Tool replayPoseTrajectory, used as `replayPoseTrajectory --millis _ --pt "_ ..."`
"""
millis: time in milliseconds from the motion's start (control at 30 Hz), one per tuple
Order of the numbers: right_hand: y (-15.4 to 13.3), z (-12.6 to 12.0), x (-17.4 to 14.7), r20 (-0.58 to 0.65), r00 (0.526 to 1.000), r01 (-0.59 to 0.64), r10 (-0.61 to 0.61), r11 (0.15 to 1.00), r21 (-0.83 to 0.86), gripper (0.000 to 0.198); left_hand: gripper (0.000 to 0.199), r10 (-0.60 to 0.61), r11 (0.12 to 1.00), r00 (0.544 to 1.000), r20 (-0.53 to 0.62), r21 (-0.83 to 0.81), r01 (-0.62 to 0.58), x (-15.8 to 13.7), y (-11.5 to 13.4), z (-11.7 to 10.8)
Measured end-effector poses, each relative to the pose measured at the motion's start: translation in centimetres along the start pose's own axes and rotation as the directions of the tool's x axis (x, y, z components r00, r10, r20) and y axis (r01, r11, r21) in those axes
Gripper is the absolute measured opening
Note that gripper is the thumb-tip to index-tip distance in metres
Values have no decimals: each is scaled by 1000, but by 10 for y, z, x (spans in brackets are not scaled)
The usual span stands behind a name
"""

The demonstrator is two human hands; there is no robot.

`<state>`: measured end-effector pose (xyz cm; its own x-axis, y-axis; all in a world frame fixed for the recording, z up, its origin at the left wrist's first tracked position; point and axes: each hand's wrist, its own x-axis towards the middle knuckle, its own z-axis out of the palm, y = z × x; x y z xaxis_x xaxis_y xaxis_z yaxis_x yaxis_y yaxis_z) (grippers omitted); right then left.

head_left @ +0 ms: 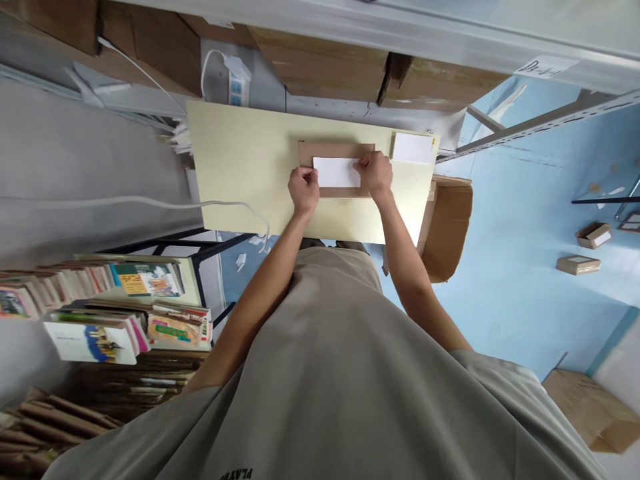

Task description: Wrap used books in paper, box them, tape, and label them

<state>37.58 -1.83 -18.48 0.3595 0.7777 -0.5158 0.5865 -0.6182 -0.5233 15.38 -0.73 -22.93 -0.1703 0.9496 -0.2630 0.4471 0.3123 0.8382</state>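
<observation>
A white paper slip, wider than it is tall, lies over a flat brown cardboard piece on the pale yellow table. At the slip's left end, my left hand is closed, with thumb and fingertips pinching its edge. My right hand grips the opposite end, its fingers bent together on the paper. The cardboard shows above and below the slip. A stack of white slips sits at the table's far right corner, apart from both hands.
Beside the table's right edge stands an open cardboard box. A white cable hangs over the table's left front. Shelves of books are at the left, and a metal shelf edge runs across the back above large cartons.
</observation>
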Motion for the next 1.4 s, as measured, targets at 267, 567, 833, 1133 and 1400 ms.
replayPoseTrajectory --millis 267,567,833,1133,1400 --pt "-23 15 -34 121 991 73 -54 985 -158 14 19 -41 999 999 -11 3 41 1 2 2" --pt "-51 27 -8 76 988 140 -133 985 -103 30 23 3 1000 999 -44 21 -3 2 -3 6" --pt "-55 29 -23 203 968 190 -149 962 -195 16 26 22 999 999 -40 39 -20 4 -8 7" --pt "-85 34 -30 153 979 163 -134 967 -196 19 33 51 999 999 -7 -16 -51 7 -6 7" --pt "-74 39 -50 131 988 105 -82 978 -179 19 33 60 998 998 5 -28 -60 4 1 8"
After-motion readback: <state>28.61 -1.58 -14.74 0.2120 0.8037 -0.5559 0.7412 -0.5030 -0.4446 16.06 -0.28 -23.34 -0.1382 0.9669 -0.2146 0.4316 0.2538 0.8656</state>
